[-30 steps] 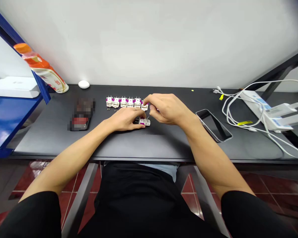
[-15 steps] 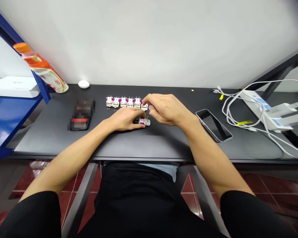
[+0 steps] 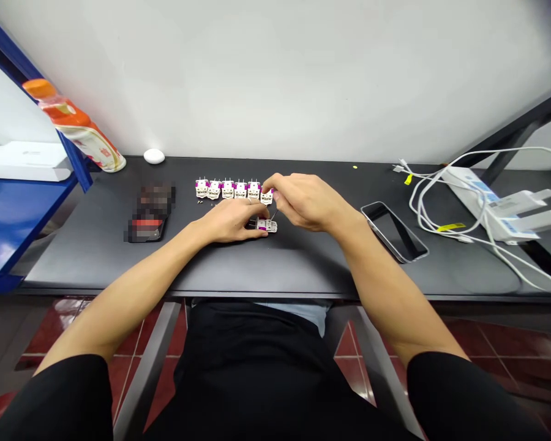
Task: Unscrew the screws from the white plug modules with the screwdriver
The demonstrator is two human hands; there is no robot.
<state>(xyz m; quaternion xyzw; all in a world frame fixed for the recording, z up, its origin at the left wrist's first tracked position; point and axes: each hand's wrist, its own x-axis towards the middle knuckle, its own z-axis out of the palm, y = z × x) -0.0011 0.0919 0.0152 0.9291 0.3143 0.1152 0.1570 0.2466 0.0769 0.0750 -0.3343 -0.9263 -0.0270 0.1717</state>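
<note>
My left hand [image 3: 232,220] lies on the table, thumb and fingers closed around a small white-and-purple plug part [image 3: 267,226] with thin metal pins pointing left. Above it, my right hand [image 3: 305,199] has its fingers pinched together. From them a thin metal shaft [image 3: 274,215], like that of a screwdriver, slants down to the part; its handle is hidden in the hand. Behind my hands stands a row of several similar white-and-purple plug parts [image 3: 228,189], pins upward, the rightmost partly covered by my right fingers. Tiny brass-coloured screws [image 3: 200,202] lie before the row.
A phone [image 3: 395,233] lies to the right, near coiled white cables [image 3: 422,202] and a white power strip [image 3: 482,202]. On the left are a blurred-out dark object [image 3: 149,214], a white oval case [image 3: 154,156] and an orange bottle [image 3: 80,131] by the wall.
Both hands keep nearly the same place and grip. The whole view has shifted very slightly.
</note>
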